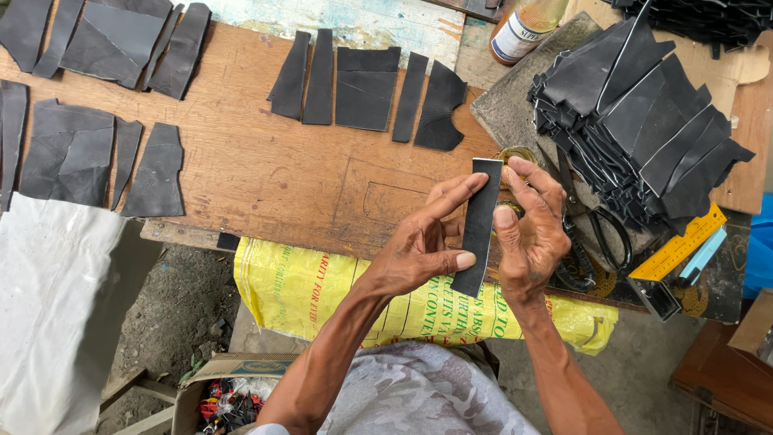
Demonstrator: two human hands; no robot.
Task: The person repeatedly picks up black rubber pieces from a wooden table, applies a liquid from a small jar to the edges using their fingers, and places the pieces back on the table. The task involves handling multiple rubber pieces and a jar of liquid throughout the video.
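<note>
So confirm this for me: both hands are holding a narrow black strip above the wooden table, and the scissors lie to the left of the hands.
Not quite. The left hand and right hand do hold the narrow black strip above the wooden table, but the scissors lie to the right of the hands, below the stack of black pieces. The head view shows this.

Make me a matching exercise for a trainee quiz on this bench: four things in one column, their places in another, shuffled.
Things:
1. narrow black strip
2. scissors
3. yellow ruler
4. stacked black pieces

Places:
A. on the grey slab at the bench's right
B. held between both hands
C. at the bench's right edge, below the stack
D. just right of the right hand

Pairs: 1-B, 2-D, 3-C, 4-A
</note>
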